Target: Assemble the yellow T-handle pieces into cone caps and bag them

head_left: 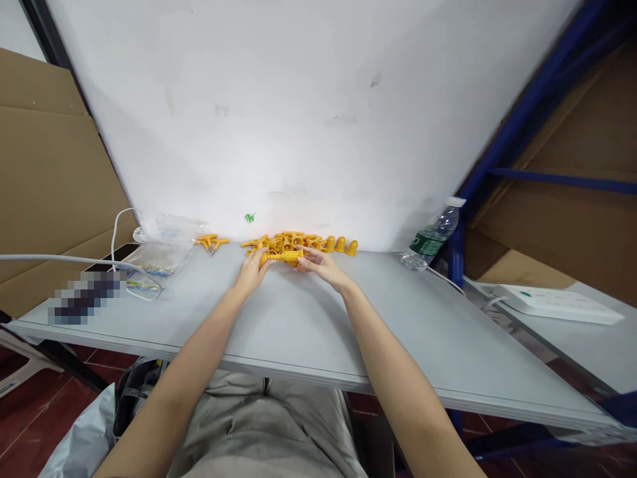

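A ribbed yellow plastic piece (284, 255) lies level between my two hands, just above the table. My left hand (250, 270) is closed on its narrower left end. At the wider right end, the fingers of my right hand (321, 263) are closed around it. Right behind my hands is a pile of yellow plastic parts (294, 240), some T-shaped and some cup-shaped, partly hidden by them. Several yellow cups (341, 244) stand upside down to the right. To the left lie yellow T-shaped handles (213, 240) with small metal spirals.
A white wall panel (318, 119) backs the grey table (298, 332). Clear plastic bags (164, 255) and a white cable (74, 258) lie at left. A tilted water bottle (432, 238) leans at right near a blue post; beyond is a white power strip (557, 304).
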Demonstrator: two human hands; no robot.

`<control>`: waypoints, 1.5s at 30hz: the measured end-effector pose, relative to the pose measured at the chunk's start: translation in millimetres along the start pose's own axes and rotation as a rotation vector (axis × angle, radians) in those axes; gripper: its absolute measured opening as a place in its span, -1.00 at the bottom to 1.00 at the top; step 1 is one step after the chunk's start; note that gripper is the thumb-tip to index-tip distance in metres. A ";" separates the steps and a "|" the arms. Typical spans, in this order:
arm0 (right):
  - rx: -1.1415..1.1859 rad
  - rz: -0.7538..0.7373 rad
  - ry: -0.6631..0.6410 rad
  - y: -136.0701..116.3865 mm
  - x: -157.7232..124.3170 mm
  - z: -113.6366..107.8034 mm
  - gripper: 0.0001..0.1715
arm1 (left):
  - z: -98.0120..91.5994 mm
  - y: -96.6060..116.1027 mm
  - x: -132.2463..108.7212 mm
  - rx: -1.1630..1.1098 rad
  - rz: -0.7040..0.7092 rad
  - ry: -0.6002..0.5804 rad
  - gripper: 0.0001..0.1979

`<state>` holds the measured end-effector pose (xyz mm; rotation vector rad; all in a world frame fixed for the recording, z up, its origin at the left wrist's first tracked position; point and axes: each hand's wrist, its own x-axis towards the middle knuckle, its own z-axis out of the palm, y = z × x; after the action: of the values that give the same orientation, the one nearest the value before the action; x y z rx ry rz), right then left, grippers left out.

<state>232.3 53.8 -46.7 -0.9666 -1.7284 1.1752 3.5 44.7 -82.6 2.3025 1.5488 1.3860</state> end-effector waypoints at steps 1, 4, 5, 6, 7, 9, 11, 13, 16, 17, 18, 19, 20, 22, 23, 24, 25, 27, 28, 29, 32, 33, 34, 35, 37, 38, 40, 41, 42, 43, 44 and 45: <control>0.006 0.009 0.005 -0.4 -0.1 0.2 -0.26 | -0.1 -0.1 0.1 -0.003 -0.003 -0.002 -0.70; 0.019 0.030 0.014 -1.9 -0.9 0.8 -0.29 | -0.4 -0.2 0.4 -0.010 -0.009 -0.001 -0.71; 0.022 0.034 0.017 -2.4 -1.2 1.0 -0.29 | -0.5 -0.2 0.4 -0.011 -0.008 0.000 -0.71; 0.023 0.038 0.019 -2.7 -1.5 1.2 -0.29 | -0.5 -0.2 0.4 -0.012 -0.004 0.003 -0.71; 0.023 0.043 0.020 -2.9 -1.7 1.3 -0.28 | -0.4 -0.4 0.3 -0.013 0.000 0.007 -0.72; 0.018 0.050 0.024 -2.6 -1.7 1.8 -0.27 | 0.0 -0.9 0.0 -0.017 0.013 0.017 -0.72; 0.007 0.057 0.029 -1.6 -1.2 2.5 -0.26 | 0.5 -1.8 -0.4 -0.020 0.028 0.025 -0.71; 0.002 0.064 0.032 -0.4 -0.5 3.5 -0.26 | 0.9 -3.1 -0.7 -0.017 0.036 0.030 -0.69; 0.018 0.073 0.040 0.4 0.2 5.8 -0.25 | 1.3 -5.3 -1.0 -0.006 0.046 0.032 -0.67; 0.029 0.070 0.043 0.3 0.3 6.8 -0.27 | 1.4 -5.9 -1.0 -0.002 0.050 0.032 -0.66; 0.042 0.066 0.047 0.0 0.2 7.8 -0.29 | 1.6 -6.6 -1.1 0.002 0.055 0.034 -0.66; 0.054 0.061 0.051 -0.5 0.0 8.8 -0.33 | 1.9 -7.2 -1.1 0.007 0.059 0.037 -0.65; 0.066 0.057 0.053 -1.1 -0.3 9.9 -0.36 | 2.3 -7.8 -1.1 0.012 0.061 0.042 -0.65; 0.085 0.054 0.059 -2.3 -0.8 12.1 -0.41 | 3.2 -9.0 -1.1 0.026 0.062 0.051 -0.65; 0.095 0.055 0.063 -2.9 -1.1 13.2 -0.42 | 3.6 -9.7 -1.1 0.034 0.062 0.054 -0.65; 0.108 0.056 0.069 -3.4 -1.3 14.3 -0.43 | 4.0 -10.4 -1.1 0.043 0.062 0.055 -0.65; 0.123 0.056 0.076 -3.9 -1.5 15.4 -0.44 | 4.4 -11.2 -1.1 0.051 0.063 0.056 -0.64; 0.160 0.062 0.089 -4.4 -1.5 17.5 -0.45 | 4.9 -12.8 -1.2 0.064 0.069 0.062 -0.62; 0.179 0.070 0.093 -4.5 -1.4 18.7 -0.46 | 5.1 -13.6 -1.3 0.067 0.072 0.069 -0.62; 0.201 0.081 0.097 -4.4 -1.2 20.1 -0.48 | 5.3 -14.3 -1.4 0.069 0.074 0.077 -0.62; 0.307 0.127 0.107 -3.4 0.2 25.0 -0.56 | 6.2 -14.4 -2.0 0.065 0.074 0.083 -0.61; 0.363 0.147 0.116 -2.8 0.9 26.9 -0.60 | 6.5 -13.4 -2.4 0.061 0.070 0.076 -0.59; 0.423 0.171 0.127 -2.0 1.8 28.7 -0.63 | 6.8 -11.9 -2.8 0.055 0.063 0.068 -0.57; 0.485 0.197 0.140 -1.0 2.8 30.3 -0.66 | 7.1 -9.9 -3.3 0.047 0.056 0.061 -0.55; 0.585 0.245 0.164 1.7 5.1 32.6 -0.71 | 7.5 -4.6 -4.3 0.022 0.056 0.067 -0.48; 0.618 0.255 0.178 3.4 6.3 33.0 -0.72 | 7.5 -1.8 -4.8 0.008 0.063 0.079 -0.44; 0.657 0.231 0.237 7.3 9.1 32.0 -0.73 | 6.8 3.2 -5.5 -0.017 0.079 0.110 -0.41; 0.664 0.190 0.290 9.4 10.7 30.4 -0.73 | 6.3 4.9 -5.6 -0.026 0.082 0.122 -0.41; 0.658 0.134 0.363 11.5 12.3 28.2 -0.71 | 5.6 5.9 -5.6 -0.033 0.080 0.128 -0.42; 0.634 0.065 0.449 13.6 14.0 25.4 -0.68 | 5.0 6.3 -5.5 -0.040 0.075 0.131 -0.43; 0.586 -0.014 0.540 15.6 16.0 22.0 -0.63 | 4.5 6.1 -5.3 -0.046 0.069 0.132 -0.45; 0.514 -0.100 0.626 17.6 18.2 18.1 -0.59 | 4.3 5.4 -5.0 -0.053 0.065 0.131 -0.46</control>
<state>211.4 69.1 -64.1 -0.7987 -0.9074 1.0302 9.8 40.0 -85.8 2.2933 1.4620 1.6028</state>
